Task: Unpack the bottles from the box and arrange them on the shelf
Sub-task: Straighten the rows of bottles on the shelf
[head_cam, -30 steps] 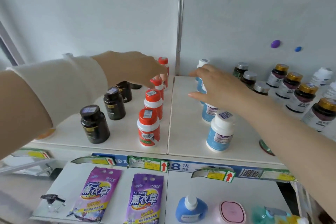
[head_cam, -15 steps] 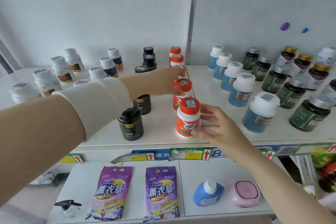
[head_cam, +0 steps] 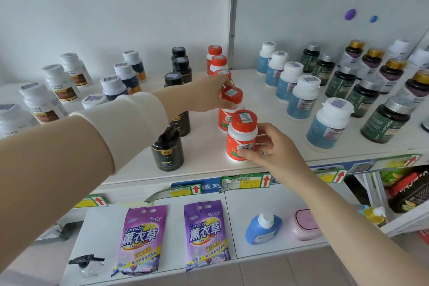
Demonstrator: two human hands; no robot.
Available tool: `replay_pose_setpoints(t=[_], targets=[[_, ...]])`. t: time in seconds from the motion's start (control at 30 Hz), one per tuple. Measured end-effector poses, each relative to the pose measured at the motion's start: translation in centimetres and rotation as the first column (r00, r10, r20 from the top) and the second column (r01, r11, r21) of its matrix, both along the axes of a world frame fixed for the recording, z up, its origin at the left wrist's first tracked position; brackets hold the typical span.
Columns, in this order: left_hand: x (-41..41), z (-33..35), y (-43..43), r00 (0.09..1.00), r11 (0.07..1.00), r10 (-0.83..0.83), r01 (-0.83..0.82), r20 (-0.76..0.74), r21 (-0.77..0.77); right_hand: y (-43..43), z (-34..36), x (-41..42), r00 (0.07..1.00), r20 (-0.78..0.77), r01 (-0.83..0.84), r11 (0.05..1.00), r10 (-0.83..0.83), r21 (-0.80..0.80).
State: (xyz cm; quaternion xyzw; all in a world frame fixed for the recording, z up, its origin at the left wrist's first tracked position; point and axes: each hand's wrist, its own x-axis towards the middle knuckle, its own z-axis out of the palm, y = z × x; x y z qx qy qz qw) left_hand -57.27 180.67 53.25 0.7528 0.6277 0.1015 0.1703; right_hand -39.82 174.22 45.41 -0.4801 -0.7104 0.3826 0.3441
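— What is standing on the wide white shelf board?
— Rows of plastic bottles are standing there, and a row of orange-capped ones is running down the middle.
— And the hands?
— The right hand is curling its fingers round the front orange-and-white bottle, which is sitting near the shelf's front edge. The left hand is pinching the round orange cap of the bottle just behind.
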Motion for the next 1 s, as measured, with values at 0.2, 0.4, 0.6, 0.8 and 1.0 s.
replay_pose_setpoints(t=[0.2,0.4,0.6,0.8,1.0], targets=[[0.2,0.0,-0.3,1.0,1.0,-0.001,0.002,0.017,-0.013,0.0,0.0,0.0,1.0,0.016,-0.017,1.0,0.017,-0.016],[0.3,1.2,-1.5,1.0,1.0,0.006,-0.006,-0.004,0.006,0.2,3.1,1.0,0.992,0.106,-0.069,0.997,0.072,-0.029],[-2.1,4.5,-3.8,0.979,0.996,0.01,0.01,-0.205,0.092,1.6,8.8,1.4,0.958,0.25,-0.171,0.98,0.14,0.105],[-6.6,6.3,-5.1,0.802,0.992,0.059,0.022,-0.594,0.128,2.5,11.8,-1.9,0.78,0.609,-0.365,0.895,0.145,0.255],[-8.9,5.6,-4.8,0.651,0.979,0.006,0.15,-0.759,0.136,2.2,12.6,-5.4,0.524,0.851,-0.446,0.845,-0.019,0.293]])
